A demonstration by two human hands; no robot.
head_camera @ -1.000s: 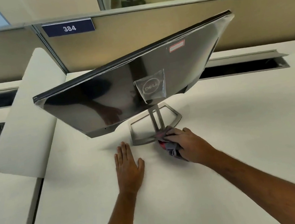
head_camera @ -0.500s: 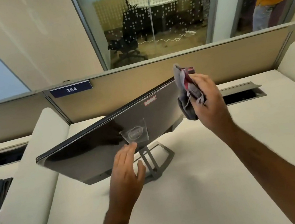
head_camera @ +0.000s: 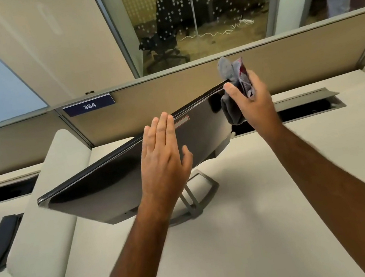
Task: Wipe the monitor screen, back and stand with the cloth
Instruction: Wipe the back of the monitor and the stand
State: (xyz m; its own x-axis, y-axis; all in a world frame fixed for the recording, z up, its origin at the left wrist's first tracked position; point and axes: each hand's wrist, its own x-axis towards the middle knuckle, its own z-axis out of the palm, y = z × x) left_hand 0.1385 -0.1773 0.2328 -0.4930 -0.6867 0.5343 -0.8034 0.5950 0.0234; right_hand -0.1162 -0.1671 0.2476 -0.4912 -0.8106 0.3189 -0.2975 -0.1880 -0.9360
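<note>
my right hand [head_camera: 251, 100] grips the cloth [head_camera: 232, 96] at the monitor [head_camera: 115, 176] corner, left hand [head_camera: 163, 158] flat, fingers straight, over its back

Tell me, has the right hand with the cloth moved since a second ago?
Yes. The right hand, gripping the cloth, has risen from the stand base to the monitor top right corner.

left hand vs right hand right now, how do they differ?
The left hand is flat with straight fingers, in front of the glossy black monitor back, holding nothing. The right hand is curled, gripping the bunched grey and red cloth at the monitor's upper right corner. The left sits lower, mid-panel; the right higher, at the edge. Both are bare and raised off the desk.
</note>
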